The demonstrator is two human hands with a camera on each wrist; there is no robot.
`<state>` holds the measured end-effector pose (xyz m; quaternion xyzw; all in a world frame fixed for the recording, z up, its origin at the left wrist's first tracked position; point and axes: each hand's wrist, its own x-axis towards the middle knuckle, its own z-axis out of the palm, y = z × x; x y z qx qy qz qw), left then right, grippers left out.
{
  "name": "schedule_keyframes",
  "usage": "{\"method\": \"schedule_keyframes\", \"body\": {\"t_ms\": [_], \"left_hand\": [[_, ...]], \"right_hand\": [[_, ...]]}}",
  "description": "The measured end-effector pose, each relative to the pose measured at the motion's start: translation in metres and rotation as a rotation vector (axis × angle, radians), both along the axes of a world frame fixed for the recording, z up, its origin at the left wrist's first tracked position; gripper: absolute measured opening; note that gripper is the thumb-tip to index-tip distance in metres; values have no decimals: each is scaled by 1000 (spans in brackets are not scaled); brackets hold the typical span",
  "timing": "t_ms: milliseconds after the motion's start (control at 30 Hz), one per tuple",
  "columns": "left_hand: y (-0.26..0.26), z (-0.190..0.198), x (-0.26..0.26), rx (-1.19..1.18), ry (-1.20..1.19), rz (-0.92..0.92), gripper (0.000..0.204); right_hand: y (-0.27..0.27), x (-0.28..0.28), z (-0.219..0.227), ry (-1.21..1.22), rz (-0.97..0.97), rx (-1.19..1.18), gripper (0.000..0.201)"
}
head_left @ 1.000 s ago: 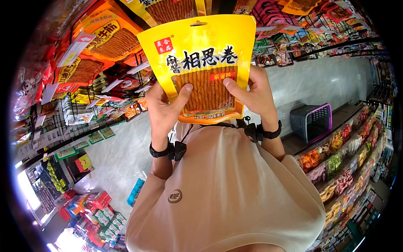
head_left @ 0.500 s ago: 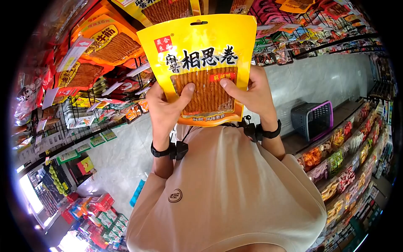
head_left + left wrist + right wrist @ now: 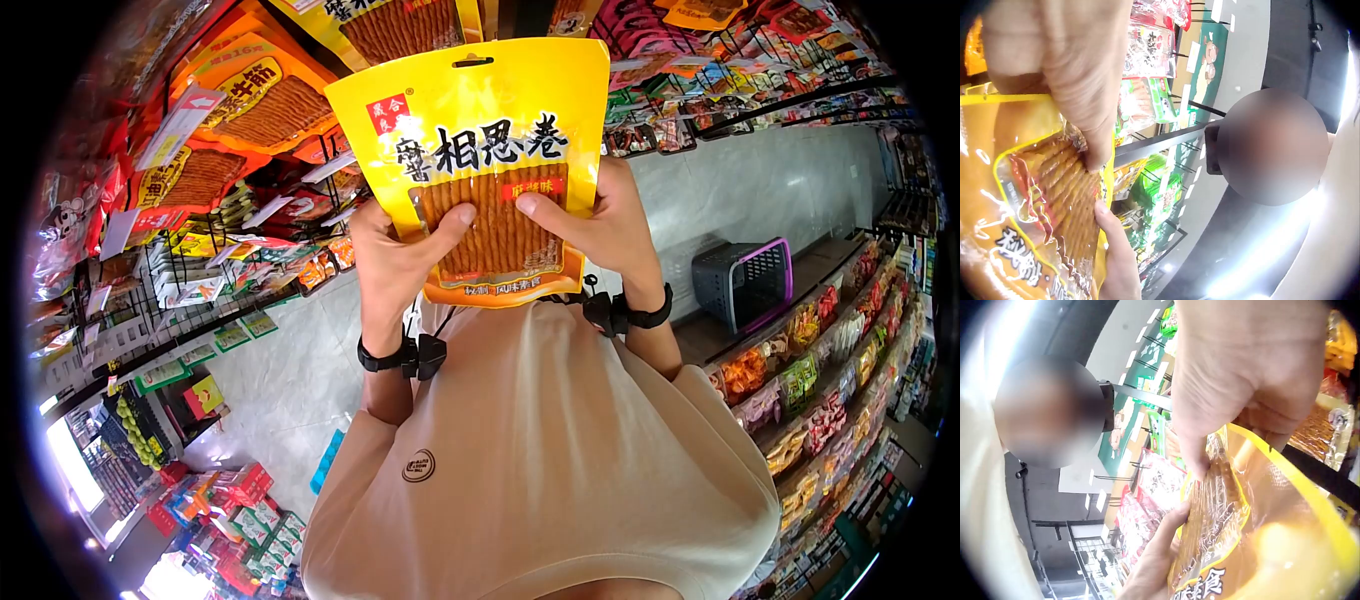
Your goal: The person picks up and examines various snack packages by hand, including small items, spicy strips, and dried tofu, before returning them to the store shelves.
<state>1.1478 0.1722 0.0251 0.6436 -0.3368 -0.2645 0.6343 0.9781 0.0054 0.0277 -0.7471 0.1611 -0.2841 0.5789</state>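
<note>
Both hands hold up a yellow snack packet (image 3: 490,110) with black characters and a clear window showing orange-brown sticks. My left hand (image 3: 392,265) grips its lower left edge, thumb pressed on the window. My right hand (image 3: 603,228) grips the lower right edge, thumb also on the window. In the left wrist view the left hand (image 3: 1066,62) pinches the packet (image 3: 1035,206) from above, with the other hand's thumb below. In the right wrist view the right hand (image 3: 1241,369) pinches the packet (image 3: 1260,537).
Racks of hanging orange and yellow snack packets (image 3: 250,100) fill the upper left behind the packet. A grey basket with a purple rim (image 3: 742,285) sits on the floor at the right. Shelves of bagged snacks (image 3: 830,370) run along the right. Stacked boxes (image 3: 230,500) stand at the lower left.
The packet has tilted slightly and dropped a little. Both thumbs have slid inward across the window. The grip of both hands is unchanged.
</note>
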Motion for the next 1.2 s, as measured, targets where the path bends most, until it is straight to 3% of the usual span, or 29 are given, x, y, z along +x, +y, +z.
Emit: {"method": "schedule_keyframes", "body": {"t_ms": [567, 667, 733, 967, 1100, 1200], "left_hand": [[-7, -8, 8, 21, 96, -120, 25], [-9, -16, 11, 7, 201, -185, 26], [-11, -21, 11, -79, 397, -252, 28], [-20, -38, 12, -155, 628, -398, 31], [-21, -35, 14, -152, 635, -384, 31], [-16, -26, 12, -91, 494, -291, 30]], "right_hand": [[-2, 2, -6, 57, 67, 174, 33], [-3, 3, -7, 32, 99, 268, 35], [-5, 2, -12, 31, 145, 386, 37], [-8, 4, -14, -81, 194, 485, 35], [-6, 5, -14, -96, 196, 522, 36], [-6, 4, -13, -72, 187, 475, 35]]}}
